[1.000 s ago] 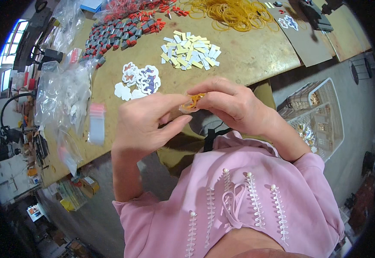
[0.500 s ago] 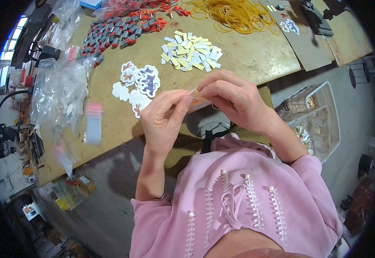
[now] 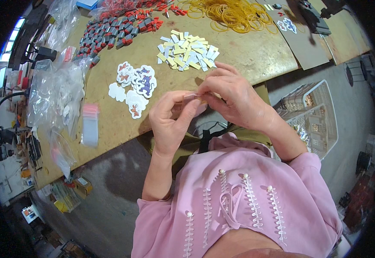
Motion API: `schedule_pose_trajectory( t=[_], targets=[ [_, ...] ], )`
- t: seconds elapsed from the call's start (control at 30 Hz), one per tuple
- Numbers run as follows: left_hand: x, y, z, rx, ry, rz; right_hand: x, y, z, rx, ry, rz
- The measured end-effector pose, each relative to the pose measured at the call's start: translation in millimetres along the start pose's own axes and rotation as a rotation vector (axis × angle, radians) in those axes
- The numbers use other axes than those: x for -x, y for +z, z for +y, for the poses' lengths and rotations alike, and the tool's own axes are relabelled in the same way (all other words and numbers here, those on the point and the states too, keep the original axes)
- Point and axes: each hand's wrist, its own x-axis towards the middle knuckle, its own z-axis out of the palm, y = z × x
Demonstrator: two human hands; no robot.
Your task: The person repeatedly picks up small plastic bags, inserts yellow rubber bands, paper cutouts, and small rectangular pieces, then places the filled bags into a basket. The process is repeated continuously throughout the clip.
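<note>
Just beyond the table's front edge, my left hand (image 3: pixel 172 118) and my right hand (image 3: pixel 235 96) meet, both closed on a small clear plastic bag (image 3: pixel 190 99). Its upper edge is pinched between thumbs and fingertips. My fingers hide most of the bag, and what it holds is hard to make out. Left of my left hand lie die-cut cartoon stickers (image 3: pixel 144 81), some face up and some showing white backs. A heap of small yellow and white rectangular pieces (image 3: pixel 187 50) lies beyond my hands.
On the table (image 3: pixel 256 56) are grey-and-red small parts (image 3: pixel 110 36) and a tangle of yellow loops (image 3: pixel 239 15). Flat zip bags (image 3: pixel 90 124) and crumpled clear plastic (image 3: pixel 54 94) lie at the left. A white plastic basket (image 3: pixel 325 116) stands at the lower right.
My fingers have shifted along the bag's upper edge, and less of the bag shows. Both hands stay close together; my left hand has moved slightly right.
</note>
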Motion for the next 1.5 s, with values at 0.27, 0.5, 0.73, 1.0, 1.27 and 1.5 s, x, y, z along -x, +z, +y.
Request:
schedule_pose_trajectory(
  t=[0.27, 0.5, 0.73, 1.0, 1.27, 1.5],
  targets=[
    [1, 4, -10, 0.148, 0.016, -0.041, 5, 0, 1, -0.139, 0.043, -0.023],
    [0, 11, -9, 0.333, -0.011, 0.022, 11, 10, -9, -0.247, 0.093, 0.298],
    [4, 12, -12, 0.521, -0.12, 0.043, 13, 7, 4, -1.055, 0.493, 0.191],
    [4, 15, -15, 0.564, -0.054, 0.029, 14, 7, 3, -1.083, 0.518, 0.164],
    [-2, 11, 2, 0.162, -0.097, -0.003, 16, 11, -11, -0.772, 0.494, 0.232],
    [-7, 8, 13, -0.293, 0.095, -0.002, 18, 11, -16, -0.496, 0.398, 0.168]
  ],
)
